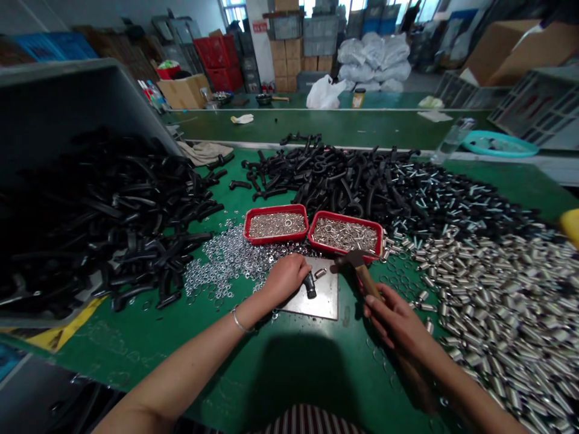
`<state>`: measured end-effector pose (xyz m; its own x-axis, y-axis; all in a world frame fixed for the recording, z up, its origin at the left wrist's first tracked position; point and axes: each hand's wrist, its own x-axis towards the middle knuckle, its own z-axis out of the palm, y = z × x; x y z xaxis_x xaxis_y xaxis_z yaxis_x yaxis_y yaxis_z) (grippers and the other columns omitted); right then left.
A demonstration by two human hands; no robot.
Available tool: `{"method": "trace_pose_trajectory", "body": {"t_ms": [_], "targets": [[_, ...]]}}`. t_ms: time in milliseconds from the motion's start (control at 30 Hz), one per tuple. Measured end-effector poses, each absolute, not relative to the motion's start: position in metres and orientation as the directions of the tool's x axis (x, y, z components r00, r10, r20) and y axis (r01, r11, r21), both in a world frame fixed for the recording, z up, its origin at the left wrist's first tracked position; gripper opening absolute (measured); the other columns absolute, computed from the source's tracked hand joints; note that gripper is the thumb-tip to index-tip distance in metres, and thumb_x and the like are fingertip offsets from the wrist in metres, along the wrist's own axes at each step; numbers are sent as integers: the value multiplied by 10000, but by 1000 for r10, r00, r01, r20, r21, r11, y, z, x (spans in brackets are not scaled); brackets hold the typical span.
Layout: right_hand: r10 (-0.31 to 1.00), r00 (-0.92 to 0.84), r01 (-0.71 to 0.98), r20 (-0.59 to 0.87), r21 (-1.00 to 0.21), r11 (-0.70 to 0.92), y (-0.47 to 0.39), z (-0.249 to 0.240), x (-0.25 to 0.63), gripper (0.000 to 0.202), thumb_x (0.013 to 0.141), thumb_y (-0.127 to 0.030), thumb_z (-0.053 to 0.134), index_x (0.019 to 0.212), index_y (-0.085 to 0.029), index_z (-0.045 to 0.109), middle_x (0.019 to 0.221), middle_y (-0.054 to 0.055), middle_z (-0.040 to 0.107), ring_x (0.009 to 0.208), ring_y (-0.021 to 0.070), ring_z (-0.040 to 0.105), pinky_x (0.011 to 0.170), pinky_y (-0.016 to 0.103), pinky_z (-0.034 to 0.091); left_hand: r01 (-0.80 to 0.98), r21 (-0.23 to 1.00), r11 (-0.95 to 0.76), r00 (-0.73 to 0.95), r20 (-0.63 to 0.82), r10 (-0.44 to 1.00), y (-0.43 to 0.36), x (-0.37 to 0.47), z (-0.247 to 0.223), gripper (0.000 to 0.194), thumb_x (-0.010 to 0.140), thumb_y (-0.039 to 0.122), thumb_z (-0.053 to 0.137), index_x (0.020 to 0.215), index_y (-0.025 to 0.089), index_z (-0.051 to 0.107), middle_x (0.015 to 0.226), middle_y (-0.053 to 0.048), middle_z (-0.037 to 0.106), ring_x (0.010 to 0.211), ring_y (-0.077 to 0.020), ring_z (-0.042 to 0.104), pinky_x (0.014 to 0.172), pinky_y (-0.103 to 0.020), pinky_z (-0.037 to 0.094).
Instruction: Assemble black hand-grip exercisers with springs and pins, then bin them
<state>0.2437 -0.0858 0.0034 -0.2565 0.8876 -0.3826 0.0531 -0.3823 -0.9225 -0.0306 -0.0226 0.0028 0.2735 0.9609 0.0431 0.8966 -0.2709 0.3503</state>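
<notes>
My right hand is wrapped round the wooden handle of a hammer. The hammer's dark head is raised at the right edge of a flat metal plate. On that plate my left hand has its fingers closed on a black handle-shaped part, which rests against the metal. A small silver spring-like piece lies on the plate just right of it. Behind the plate stand two red trays: the left tray holds tiny metal bits, the right tray small metal pins.
Silver nuts are strewn at left. Black parts are heaped at the back, and more fill a grey bin at left. Metal cylinders cover the right side, with bolts behind. A turquoise basin stands back right.
</notes>
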Motion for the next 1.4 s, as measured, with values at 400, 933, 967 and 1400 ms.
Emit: {"method": "trace_pose_trajectory", "body": {"t_ms": [400, 933, 967, 1400], "targets": [[898, -433, 641, -80, -727, 245, -78, 45, 235, 344, 1008, -441, 400, 1243, -232, 542, 974, 80, 711, 805, 227, 678, 714, 323, 494, 846, 374, -380, 361, 123, 924, -56, -37, -2, 1033, 775, 562, 737, 1534, 129, 186, 1275, -185, 571, 1174, -364, 528, 1021, -532, 384], [949, -273, 564, 160, -772, 293, -68, 9, 198, 371, 944, -497, 509, 1045, -216, 730, 1109, 127, 684, 1081, 306, 594, 1002, 462, 438, 614, 769, -177, -57, 267, 962, -100, -17, -2, 732, 861, 392, 694, 1467, 192, 336, 1202, -130, 582, 1145, -284, 557, 1014, -500, 468], [963, -260, 456, 71, -870, 188, -72, 10, 187, 382, 948, -512, 503, 1013, -220, 740, 1057, 112, 702, 1030, 291, 621, 961, 435, 469, 620, 749, -234, -52, 337, 940, -106, -11, -2, 749, 866, 391, 692, 1479, 191, 312, 1229, -140, 569, 1167, -290, 544, 1028, -509, 457], [996, -91, 190, -25, -982, -7, -49, -30, 128, 480, 869, -601, 578, 988, -170, 754, 930, 82, 735, 858, 233, 670, 761, 291, 527, 906, 337, -256, 132, 350, 927, 57, -144, 50, 297, 983, 216, 455, 1215, 195, 639, 1158, -102, 656, 1124, -246, 559, 1015, -438, 422]]}}
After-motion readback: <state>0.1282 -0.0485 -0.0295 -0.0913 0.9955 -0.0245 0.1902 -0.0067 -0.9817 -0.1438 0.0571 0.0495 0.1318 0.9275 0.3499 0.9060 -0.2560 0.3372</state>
